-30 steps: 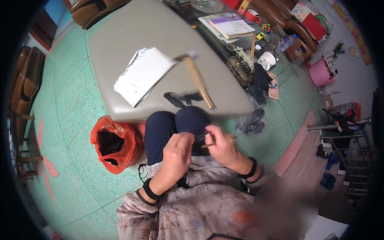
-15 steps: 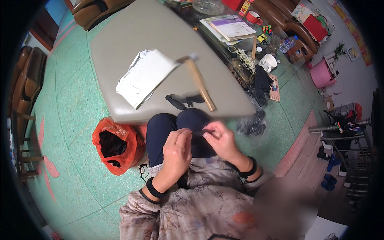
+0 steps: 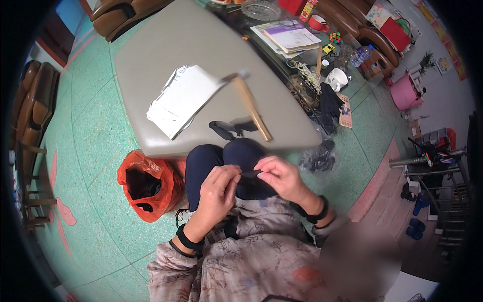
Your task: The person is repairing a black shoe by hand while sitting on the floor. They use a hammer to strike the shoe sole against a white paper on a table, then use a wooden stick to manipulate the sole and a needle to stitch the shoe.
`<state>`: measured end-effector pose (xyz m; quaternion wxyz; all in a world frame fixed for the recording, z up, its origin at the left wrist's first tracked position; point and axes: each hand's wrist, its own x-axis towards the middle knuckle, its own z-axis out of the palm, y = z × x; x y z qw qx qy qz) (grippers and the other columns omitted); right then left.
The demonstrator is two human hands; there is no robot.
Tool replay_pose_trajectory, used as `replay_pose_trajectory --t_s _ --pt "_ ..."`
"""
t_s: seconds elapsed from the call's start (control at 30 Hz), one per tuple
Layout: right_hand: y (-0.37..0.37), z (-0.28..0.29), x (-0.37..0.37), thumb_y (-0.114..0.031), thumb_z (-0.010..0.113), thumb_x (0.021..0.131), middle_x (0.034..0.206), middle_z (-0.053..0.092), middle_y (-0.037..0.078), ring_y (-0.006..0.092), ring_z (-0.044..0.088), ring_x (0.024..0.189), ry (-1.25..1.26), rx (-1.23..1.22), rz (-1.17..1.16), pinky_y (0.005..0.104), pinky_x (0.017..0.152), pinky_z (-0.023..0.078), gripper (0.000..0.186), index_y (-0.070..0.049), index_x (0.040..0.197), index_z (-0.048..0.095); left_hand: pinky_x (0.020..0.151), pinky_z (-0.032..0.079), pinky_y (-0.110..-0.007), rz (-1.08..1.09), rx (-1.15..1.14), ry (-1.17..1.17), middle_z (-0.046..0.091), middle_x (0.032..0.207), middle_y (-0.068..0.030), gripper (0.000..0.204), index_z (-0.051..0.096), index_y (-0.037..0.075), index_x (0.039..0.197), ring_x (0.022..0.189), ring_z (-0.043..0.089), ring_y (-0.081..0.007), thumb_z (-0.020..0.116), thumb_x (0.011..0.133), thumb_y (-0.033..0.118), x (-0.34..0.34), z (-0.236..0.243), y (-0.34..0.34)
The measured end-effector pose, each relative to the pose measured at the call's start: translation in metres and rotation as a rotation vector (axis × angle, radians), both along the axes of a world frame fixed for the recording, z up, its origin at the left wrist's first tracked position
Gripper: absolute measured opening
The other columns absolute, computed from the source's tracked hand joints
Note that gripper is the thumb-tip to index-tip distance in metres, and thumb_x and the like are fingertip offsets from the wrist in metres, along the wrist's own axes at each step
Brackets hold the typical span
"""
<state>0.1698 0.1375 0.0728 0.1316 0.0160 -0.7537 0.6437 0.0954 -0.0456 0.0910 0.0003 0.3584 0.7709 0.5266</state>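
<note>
Over my navy-trousered lap, my left hand (image 3: 219, 189) is closed in a pinch near one end of a small, thin dark item (image 3: 249, 174) too indistinct to name. My right hand (image 3: 285, 181) pinches its other end between thumb and forefinger. Beyond my knees, on a grey padded seat (image 3: 148, 55), lie white papers (image 3: 178, 98), a hammer (image 3: 254, 110) with a wooden handle and some black cut pieces (image 3: 224, 130).
An orange plastic bag (image 3: 171, 189) holding dark items stands left of my legs. A cluttered glass table at upper right holds papers (image 3: 289, 35), a white mug (image 3: 336, 79) and cord (image 3: 304, 70). Brown sofas (image 3: 37, 100), a pink bucket (image 3: 402, 93) and a metal rack (image 3: 437, 171) stand around.
My hands stay close together over my lap. The right hand has shifted slightly, its fingers re-pinching, and the brownish stick seen in it a second ago no longer shows clearly.
</note>
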Motion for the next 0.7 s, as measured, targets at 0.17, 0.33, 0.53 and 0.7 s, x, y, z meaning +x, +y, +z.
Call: replay_pose_trajectory --t_s 0.17,0.33,0.53,0.7 --pt "0.006 0.018 0.0 0.006 0.058 0.082 0.102 0.058 0.014 0.0108 0.058 0.08 -0.026 0.167 0.077 0.0217 0.065 0.049 0.008 0.003 0.086 0.052 0.069 0.048 -0.029 -0.057 0.015 -0.07 0.064 0.091 -0.0123 0.008 0.061 -0.001 0.088 0.077 0.061 -0.0241 0.063 0.08 -0.001 -0.004 0.0 -0.001" --pt "-0.002 0.022 0.0 0.004 0.063 0.079 0.089 0.063 0.01 0.0136 0.057 0.063 0.003 0.241 -0.03 0.0239 0.056 0.046 0.013 0.0 0.08 0.051 0.066 0.046 -0.028 -0.038 -0.004 -0.193 0.062 0.084 -0.0102 0.008 0.063 -0.001 0.088 0.073 0.058 -0.0211 0.063 0.081 0.001 -0.003 0.001 0.002" --pt "-0.011 0.025 0.0 0.003 0.061 0.082 0.088 0.064 0.009 0.005 0.052 0.064 -0.047 0.201 -0.072 0.0199 0.054 0.043 0.004 0.002 0.081 0.057 0.065 0.043 -0.027 -0.068 0.002 -0.321 0.059 0.08 -0.0082 0.008 0.065 -0.001 0.087 0.075 0.055 -0.0181 0.064 0.082 0.005 -0.004 0.0 0.003" --pt "-0.014 0.026 0.001 -0.003 0.062 0.082 0.079 0.063 0.009 0.0121 0.053 0.06 -0.18 0.214 -0.088 0.0256 0.054 0.044 0.008 0.001 0.08 0.055 0.062 0.043 -0.027 -0.091 0.043 -0.355 0.057 0.074 -0.0068 0.009 0.066 0.0 0.088 0.071 0.054 -0.018 0.064 0.081 0.005 -0.007 -0.01 0.003"
